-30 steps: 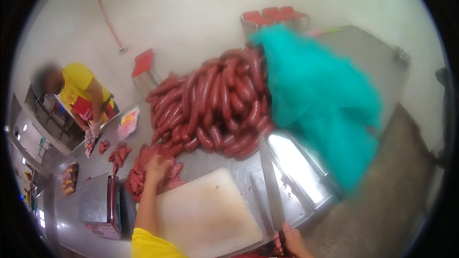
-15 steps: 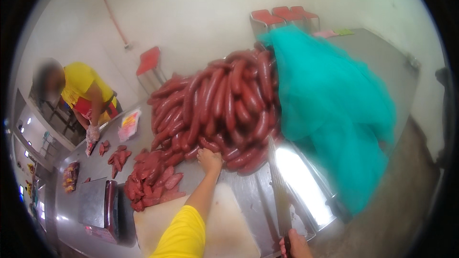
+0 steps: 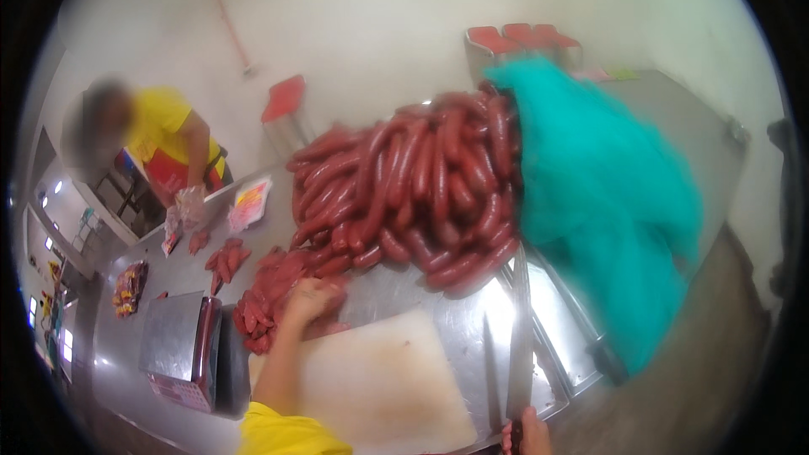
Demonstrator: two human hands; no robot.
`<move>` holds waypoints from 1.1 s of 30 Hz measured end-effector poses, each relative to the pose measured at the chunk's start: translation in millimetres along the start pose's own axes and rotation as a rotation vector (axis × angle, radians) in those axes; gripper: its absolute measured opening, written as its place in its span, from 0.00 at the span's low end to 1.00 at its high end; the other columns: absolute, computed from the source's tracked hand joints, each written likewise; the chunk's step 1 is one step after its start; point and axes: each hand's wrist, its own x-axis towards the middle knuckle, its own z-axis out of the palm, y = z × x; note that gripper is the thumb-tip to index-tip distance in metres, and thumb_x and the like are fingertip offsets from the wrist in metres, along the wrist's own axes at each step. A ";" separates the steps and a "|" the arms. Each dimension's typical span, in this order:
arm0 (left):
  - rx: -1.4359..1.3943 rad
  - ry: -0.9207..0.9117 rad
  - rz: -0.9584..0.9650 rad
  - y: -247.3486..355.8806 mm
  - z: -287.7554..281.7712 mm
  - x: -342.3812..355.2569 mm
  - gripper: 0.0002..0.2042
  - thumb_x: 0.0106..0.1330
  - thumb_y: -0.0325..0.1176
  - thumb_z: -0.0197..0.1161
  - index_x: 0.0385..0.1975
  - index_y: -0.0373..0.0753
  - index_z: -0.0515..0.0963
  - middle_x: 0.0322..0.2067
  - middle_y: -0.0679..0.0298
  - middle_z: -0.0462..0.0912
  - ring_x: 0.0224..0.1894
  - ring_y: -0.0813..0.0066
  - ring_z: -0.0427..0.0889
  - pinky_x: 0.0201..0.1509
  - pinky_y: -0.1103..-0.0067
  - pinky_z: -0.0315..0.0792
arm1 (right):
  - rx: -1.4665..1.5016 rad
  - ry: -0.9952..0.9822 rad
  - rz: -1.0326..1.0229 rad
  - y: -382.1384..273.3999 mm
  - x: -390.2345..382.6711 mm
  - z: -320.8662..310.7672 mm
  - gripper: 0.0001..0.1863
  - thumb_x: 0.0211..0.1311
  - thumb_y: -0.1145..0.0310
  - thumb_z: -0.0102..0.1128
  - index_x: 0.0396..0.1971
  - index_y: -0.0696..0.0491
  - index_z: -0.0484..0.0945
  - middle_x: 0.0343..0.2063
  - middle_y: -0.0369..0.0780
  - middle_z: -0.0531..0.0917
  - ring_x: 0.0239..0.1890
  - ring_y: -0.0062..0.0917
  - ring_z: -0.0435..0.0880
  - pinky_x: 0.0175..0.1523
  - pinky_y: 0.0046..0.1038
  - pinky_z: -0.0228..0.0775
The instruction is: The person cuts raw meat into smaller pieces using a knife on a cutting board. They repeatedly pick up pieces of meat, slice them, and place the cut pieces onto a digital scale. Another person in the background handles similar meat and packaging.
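My left hand point(image 3: 312, 297) is over the heap of cut sausage pieces point(image 3: 270, 291); its fingers are blurred and partly hidden against the meat, so their grip does not show. At the near edge, my right hand point(image 3: 531, 434) is closed round the dark handle of a long knife point(image 3: 522, 337), blade pointing away from me. A white cutting board point(image 3: 379, 383) lies between my arms with no sausage on it. Beyond it rises a large mound of long, red-brown sausages point(image 3: 404, 177), and a teal mesh cloth point(image 3: 602, 202) covers the right side.
A scale with a metal plate point(image 3: 174, 337) stands left on the steel table point(image 3: 118, 362). Near it are a packed bag point(image 3: 130, 288), a small sausage pile point(image 3: 226, 261) and a printed plastic pack point(image 3: 250, 202). Another person point(image 3: 173, 139) in yellow works at far left. Red stools point(image 3: 284, 99) stand behind.
My left hand has left the whole sausages and moved left onto the cut pieces. The knife has become more upright. The co-worker's hands have shifted, and the view has turned slightly.
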 end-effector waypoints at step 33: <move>0.400 0.103 0.302 35.2 -23.8 287.5 0.20 0.52 0.39 0.63 0.41 0.32 0.82 0.43 0.44 0.81 0.49 0.50 0.79 0.54 0.63 0.72 | -0.276 0.525 0.157 -9.2 -62.7 130.6 0.31 0.70 0.45 0.38 0.24 0.58 0.75 0.13 0.39 0.72 0.18 0.28 0.70 0.25 0.34 0.58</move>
